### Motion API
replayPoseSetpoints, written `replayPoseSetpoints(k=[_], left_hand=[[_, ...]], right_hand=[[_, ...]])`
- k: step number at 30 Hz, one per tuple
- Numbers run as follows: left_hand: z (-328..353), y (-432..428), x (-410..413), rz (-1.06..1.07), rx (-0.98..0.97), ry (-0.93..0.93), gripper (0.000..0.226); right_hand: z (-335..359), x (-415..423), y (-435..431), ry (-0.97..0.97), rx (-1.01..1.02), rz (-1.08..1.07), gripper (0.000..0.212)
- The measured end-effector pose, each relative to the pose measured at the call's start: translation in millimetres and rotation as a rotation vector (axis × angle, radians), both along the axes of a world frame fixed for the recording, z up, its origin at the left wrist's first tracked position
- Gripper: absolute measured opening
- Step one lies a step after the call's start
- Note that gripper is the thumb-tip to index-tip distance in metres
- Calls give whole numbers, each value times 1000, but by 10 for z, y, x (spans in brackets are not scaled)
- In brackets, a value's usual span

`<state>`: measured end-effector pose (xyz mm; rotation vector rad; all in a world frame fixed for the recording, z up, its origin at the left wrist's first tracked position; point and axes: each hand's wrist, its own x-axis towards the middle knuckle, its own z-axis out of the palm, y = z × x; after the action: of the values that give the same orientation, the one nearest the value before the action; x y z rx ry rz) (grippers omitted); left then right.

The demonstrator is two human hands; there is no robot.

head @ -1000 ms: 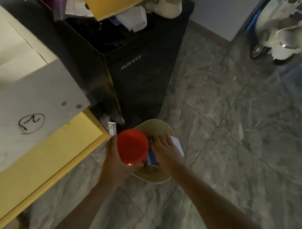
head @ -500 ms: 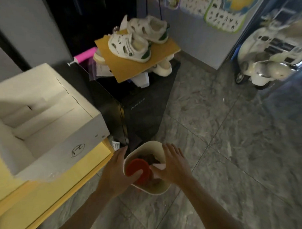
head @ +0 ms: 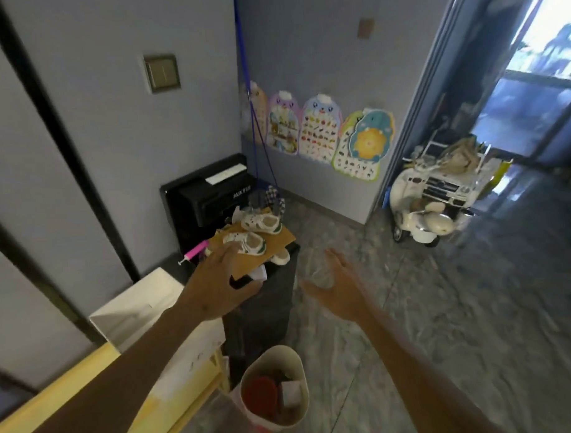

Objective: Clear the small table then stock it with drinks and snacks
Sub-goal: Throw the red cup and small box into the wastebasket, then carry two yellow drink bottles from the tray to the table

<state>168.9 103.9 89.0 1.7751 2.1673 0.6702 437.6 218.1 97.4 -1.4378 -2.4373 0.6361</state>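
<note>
Hovering with fingers spread wide, the left hand (head: 215,283) and the right hand (head: 340,290) hold nothing — the bin (head: 276,356) on the floor (head: 442,308) contains a red cup (head: 260,395).

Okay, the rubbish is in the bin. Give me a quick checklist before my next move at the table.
1. Left hand empty: ok, fingers spread, holding nothing.
2. Right hand empty: ok, palm open.
3. Red cup inside the bin: ok, next to a piece of paper.
4. Bin upright on the floor: ok.
5. Yellow table cleared: not ok, a white box sits on it.
6. Drinks and snacks to hand: cannot tell, none in view.
</note>
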Motion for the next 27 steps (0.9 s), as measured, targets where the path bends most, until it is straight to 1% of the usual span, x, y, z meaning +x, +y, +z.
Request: replayPoseSetpoints(k=[2, 4, 6, 8, 10, 12, 13, 15, 17, 20, 23, 27], left_hand=[[488, -66, -51, 6, -13, -33, 121], [877, -156, -121, -12, -12, -4, 131], [1184, -263, -196, -12, 8, 21, 128], [1423, -389, -270, -3, 43, 54, 118], [1623, -515, -316, 6, 66, 86, 123], [1767, -630, -358, 15, 85, 102, 129], [1820, -702, -372, 29, 92, 120, 128], [1904, -876, -398, 74, 106, 156, 117], [1942, -1083, -460, 137, 114, 170, 109], [1958, -1481, -586, 285, 118, 170, 105], [1969, -2018, -637, 456, 131, 181, 105], [1951, -2898, -494, 692, 142, 206, 110]], right_hand=[[461, 14, -72, 8, 32, 10, 113], [867, 28, -143, -2, 67, 56, 115], [1220, 23, -217, -19, 113, 103, 116], [1498, 0, -261, -22, 167, 125, 111], [1703, -46, -306, -22, 208, 136, 109], [1822, -117, -318, -9, 219, 132, 114], [1847, -162, -303, 2, 210, 132, 117], [1836, -289, -223, 22, 207, 152, 118], [1874, -454, -208, -11, 238, 184, 116], [2045, -736, -357, -23, 302, 301, 107], [2140, -1076, -583, 47, 272, 494, 113], [2202, -1584, -1089, 51, 277, 730, 110]])
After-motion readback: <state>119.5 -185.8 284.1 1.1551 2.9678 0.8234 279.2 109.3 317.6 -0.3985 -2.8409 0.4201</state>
